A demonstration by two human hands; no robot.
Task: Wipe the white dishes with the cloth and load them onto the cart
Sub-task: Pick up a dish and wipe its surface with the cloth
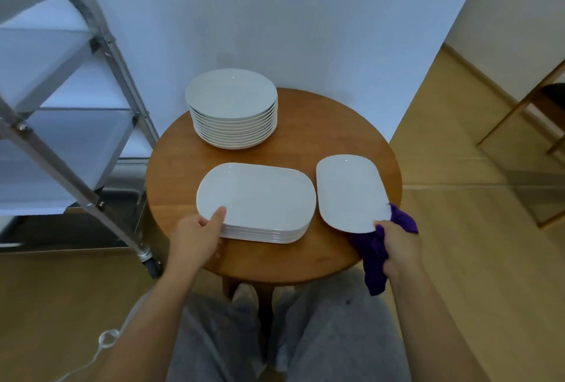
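Observation:
A stack of several white rectangular plates (260, 198) lies at the front of the round wooden table (321, 124). My left hand (198, 234) grips its near left edge, thumb on the top plate, fingers under the rim. My right hand (397, 244) holds a single white rectangular plate (348, 192) by its near corner together with a purple cloth (376, 256), which hangs below the hand. A stack of several round white plates (232, 106) stands at the back of the table. The metal cart (70, 124) stands to the left.
The cart has white shelves and a caster wheel (153, 265) close to the table's left side. A wall rises right behind the table. Wooden furniture legs (519, 124) stand at the far right on the wood floor. My knees are under the table's near edge.

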